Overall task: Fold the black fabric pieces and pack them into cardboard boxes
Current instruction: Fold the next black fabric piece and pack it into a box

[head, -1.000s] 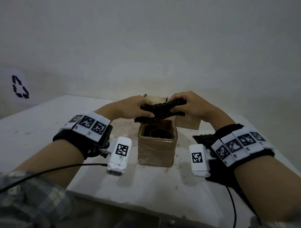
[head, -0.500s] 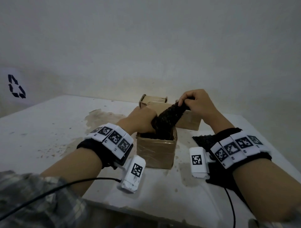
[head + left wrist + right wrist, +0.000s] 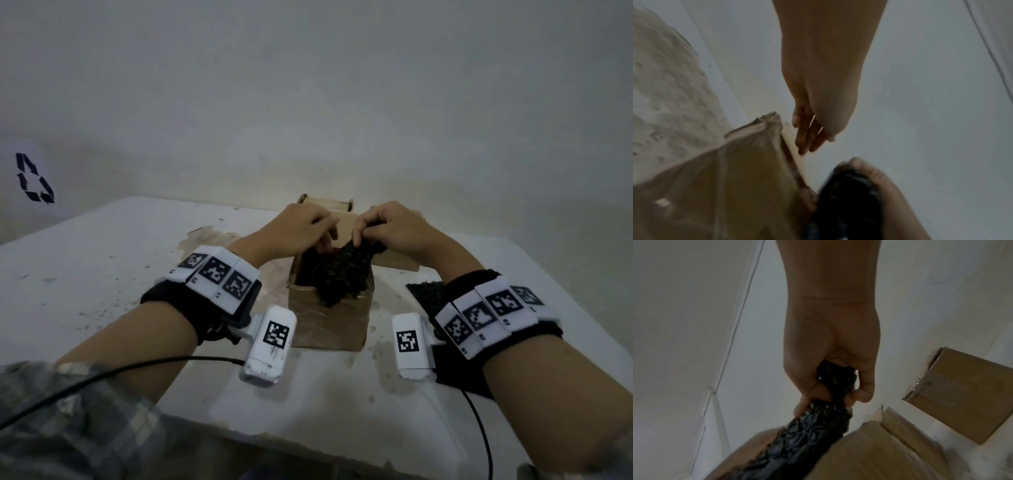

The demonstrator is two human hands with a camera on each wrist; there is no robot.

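An open cardboard box (image 3: 329,322) stands mid-table. A black textured fabric piece (image 3: 342,277) is bunched into it, one fold spilling over the front rim. My right hand (image 3: 363,240) pinches the fabric's top end just above the box; the right wrist view shows its fingers (image 3: 861,395) curled round the black fabric (image 3: 818,426). My left hand (image 3: 323,245) hovers over the box's far left corner. In the left wrist view its fingers (image 3: 807,139) are straight and hold nothing, beside the box (image 3: 735,178).
A second cardboard box (image 3: 329,209) sits behind the open one, also seen as a box (image 3: 962,394) in the right wrist view. Another black fabric piece (image 3: 424,294) lies on the white table (image 3: 102,274) under my right wrist. The table's near edge is close.
The fabric went from held flat above the box to stuffed into it. My left hand dipped into the box, then rose out and let go. My right hand moved left over the box.
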